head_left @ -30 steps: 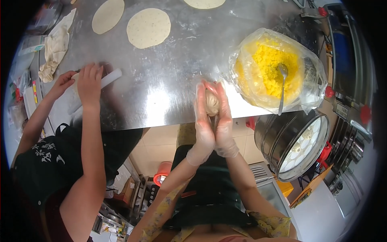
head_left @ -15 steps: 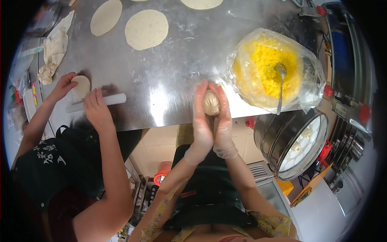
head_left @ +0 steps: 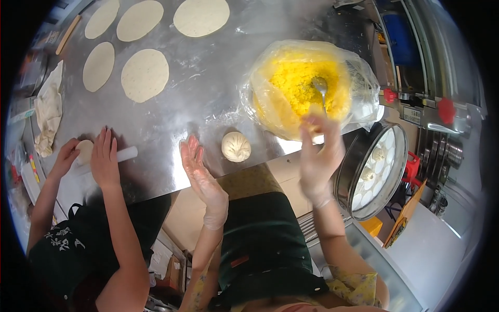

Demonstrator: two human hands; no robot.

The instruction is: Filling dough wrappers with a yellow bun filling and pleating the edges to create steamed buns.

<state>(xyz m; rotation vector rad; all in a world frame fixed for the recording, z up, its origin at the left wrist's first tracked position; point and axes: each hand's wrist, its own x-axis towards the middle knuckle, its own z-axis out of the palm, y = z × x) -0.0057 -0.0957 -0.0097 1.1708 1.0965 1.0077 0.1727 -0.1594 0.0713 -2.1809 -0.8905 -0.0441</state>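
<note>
Between the hands [head_left: 201, 177] [head_left: 320, 161], nearer the left, sits a pleated bun [head_left: 236, 147].

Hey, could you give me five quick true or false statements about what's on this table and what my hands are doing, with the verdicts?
1. The pleated bun rests on the metal table. True.
2. The left hand grips the bun. False: the left hand is open beside it, not holding it.
3. A spoon sits in the yellow crumbly food. True.
4. The large flat dough rounds are stacked in one pile. False: five dough rounds lie spread out.
5. The right hand, blurred, is near the clear plastic bag. True.
</note>
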